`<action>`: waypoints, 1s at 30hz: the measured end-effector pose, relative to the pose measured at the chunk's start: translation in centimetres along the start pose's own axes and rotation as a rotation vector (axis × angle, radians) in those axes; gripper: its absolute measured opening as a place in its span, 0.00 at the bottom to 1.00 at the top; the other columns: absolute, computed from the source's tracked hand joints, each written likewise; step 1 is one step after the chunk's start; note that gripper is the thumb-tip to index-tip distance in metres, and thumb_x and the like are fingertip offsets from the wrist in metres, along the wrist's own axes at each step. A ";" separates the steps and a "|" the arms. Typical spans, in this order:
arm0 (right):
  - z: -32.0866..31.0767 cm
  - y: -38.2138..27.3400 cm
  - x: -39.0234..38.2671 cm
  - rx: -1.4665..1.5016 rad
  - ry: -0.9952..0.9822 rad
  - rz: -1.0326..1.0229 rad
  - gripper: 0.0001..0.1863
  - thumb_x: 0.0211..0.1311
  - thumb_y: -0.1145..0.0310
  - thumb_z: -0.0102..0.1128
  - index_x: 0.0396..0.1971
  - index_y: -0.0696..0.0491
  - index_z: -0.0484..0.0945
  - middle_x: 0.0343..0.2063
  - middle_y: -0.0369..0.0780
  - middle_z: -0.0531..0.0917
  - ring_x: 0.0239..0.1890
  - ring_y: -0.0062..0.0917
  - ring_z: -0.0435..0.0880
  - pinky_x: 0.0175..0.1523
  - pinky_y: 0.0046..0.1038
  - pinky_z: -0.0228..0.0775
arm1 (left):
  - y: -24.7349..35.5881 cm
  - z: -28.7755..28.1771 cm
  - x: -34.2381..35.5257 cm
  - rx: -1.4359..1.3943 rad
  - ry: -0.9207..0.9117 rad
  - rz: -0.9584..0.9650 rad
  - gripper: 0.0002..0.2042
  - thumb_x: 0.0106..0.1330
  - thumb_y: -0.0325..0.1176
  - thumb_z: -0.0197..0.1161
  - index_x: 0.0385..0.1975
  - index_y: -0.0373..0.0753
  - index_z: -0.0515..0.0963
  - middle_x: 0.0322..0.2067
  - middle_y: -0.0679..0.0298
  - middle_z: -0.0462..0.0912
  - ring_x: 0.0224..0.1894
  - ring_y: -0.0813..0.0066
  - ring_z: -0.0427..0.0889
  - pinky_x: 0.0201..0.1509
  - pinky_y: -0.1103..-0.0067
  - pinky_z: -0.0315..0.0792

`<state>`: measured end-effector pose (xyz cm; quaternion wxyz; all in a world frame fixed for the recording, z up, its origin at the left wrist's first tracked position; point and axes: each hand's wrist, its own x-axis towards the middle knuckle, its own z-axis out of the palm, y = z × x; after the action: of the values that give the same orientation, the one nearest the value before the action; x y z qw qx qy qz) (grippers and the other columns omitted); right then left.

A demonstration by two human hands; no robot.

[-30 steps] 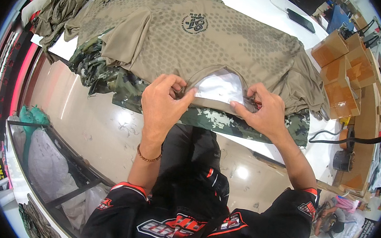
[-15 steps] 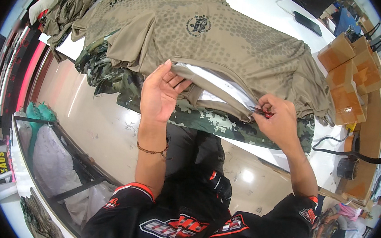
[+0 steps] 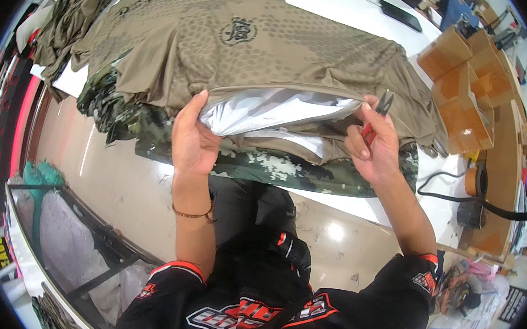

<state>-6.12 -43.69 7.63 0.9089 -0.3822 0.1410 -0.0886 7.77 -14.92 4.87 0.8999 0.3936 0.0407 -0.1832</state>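
Observation:
A khaki shirt with a hexagon pattern and a dark round emblem lies spread before me. Its near hem gapes open between my hands, showing the white inside. At the left end of the opening, my left hand pinches the hem between thumb and fingers. My right hand grips the hem's right end with thumb and forefinger. Tucked in that same palm are red-handled thread snips, their dark blades pointing up, off the cloth. Beneath the shirt lies green digital-camouflage fabric.
More khaki garments are heaped at the far left of the white table. A phone lies at the back. Open cardboard boxes and a black cable are on the right. A metal frame holding white sacks stands lower left.
The hem opening has been spread wider and lifted. My right hand has turned, swinging the snips from the hem to point upward. My left hand has slid to the opening's left end.

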 end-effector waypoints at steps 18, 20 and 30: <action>-1.0 0.2 0.1 0.039 -0.091 -0.087 0.12 0.76 0.63 0.49 0.53 0.46 0.75 0.45 0.37 0.87 0.37 0.23 0.82 0.24 0.24 0.59 | -1.2 0.6 -0.7 0.221 -0.080 0.108 0.05 0.80 0.29 0.58 0.40 0.37 0.79 0.35 0.72 0.82 0.39 0.84 0.83 0.45 0.79 0.79; -0.7 0.3 0.1 0.082 -0.054 -0.086 0.11 0.77 0.63 0.48 0.53 0.47 0.75 0.45 0.36 0.87 0.37 0.23 0.82 0.23 0.23 0.58 | -1.3 0.7 -0.7 0.241 -0.087 0.120 0.06 0.80 0.30 0.58 0.39 0.37 0.79 0.35 0.72 0.81 0.37 0.85 0.82 0.43 0.80 0.79; -2.3 1.1 0.5 0.310 -0.251 -0.019 0.16 0.79 0.63 0.43 0.55 0.50 0.77 0.49 0.41 0.88 0.42 0.29 0.87 0.20 0.28 0.65 | -1.7 0.2 -0.6 0.251 -0.021 0.130 0.04 0.79 0.29 0.60 0.40 0.38 0.80 0.36 0.73 0.81 0.40 0.85 0.82 0.45 0.80 0.79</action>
<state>-6.33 -44.65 5.22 0.9664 -0.2472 0.0076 -0.0695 6.58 -15.99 3.93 0.8539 0.5031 -0.0178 -0.1321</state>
